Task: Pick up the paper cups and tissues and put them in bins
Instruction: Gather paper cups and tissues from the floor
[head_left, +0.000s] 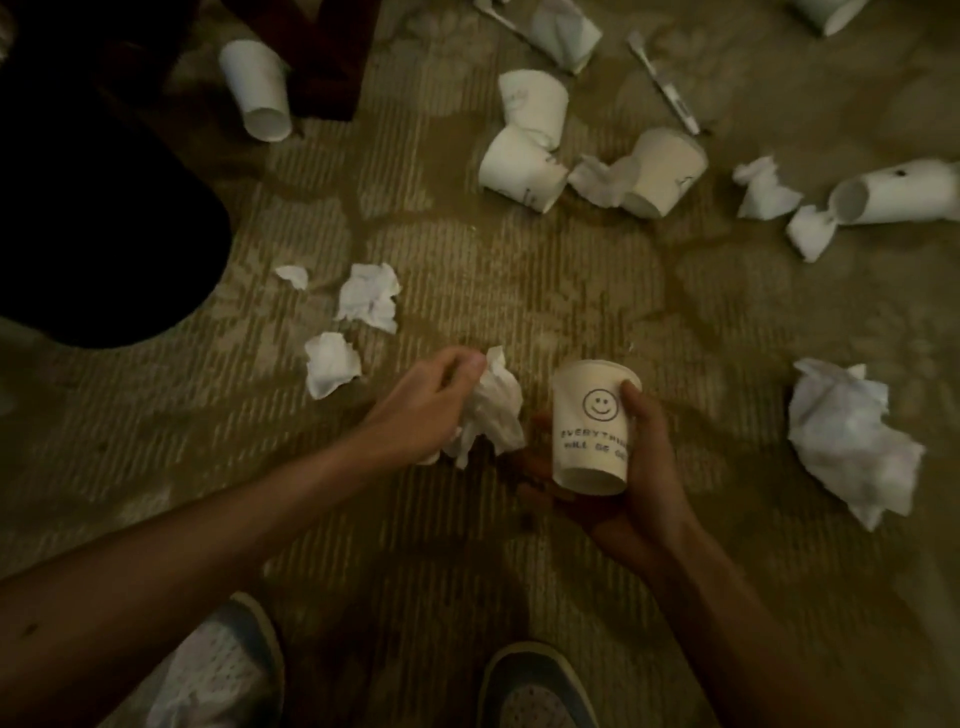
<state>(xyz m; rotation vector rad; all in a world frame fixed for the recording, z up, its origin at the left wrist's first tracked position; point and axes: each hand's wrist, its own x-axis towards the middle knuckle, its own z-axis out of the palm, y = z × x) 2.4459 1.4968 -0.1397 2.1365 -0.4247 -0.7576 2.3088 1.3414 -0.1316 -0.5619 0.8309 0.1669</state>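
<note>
My left hand (423, 408) grips a crumpled white tissue (493, 410) just above the carpet. My right hand (631, 478) holds a white paper cup (592, 426) printed with a smiley face and lettering, its mouth pointing away from me. Two crumpled tissues (369, 297) (331, 362) lie on the carpet left of my left hand, and a big one (852, 441) lies to the right. Several more paper cups lie tipped over farther off, among them one at far left (257, 88), a cluster in the middle (522, 169) and one at the right edge (898, 193).
A black rounded shape (98, 234) fills the left side, with dark red furniture legs (327, 57) behind it. Plastic cutlery (662, 83) lies on the patterned carpet at the top. My two shoes (218, 670) (535, 691) stand at the bottom edge.
</note>
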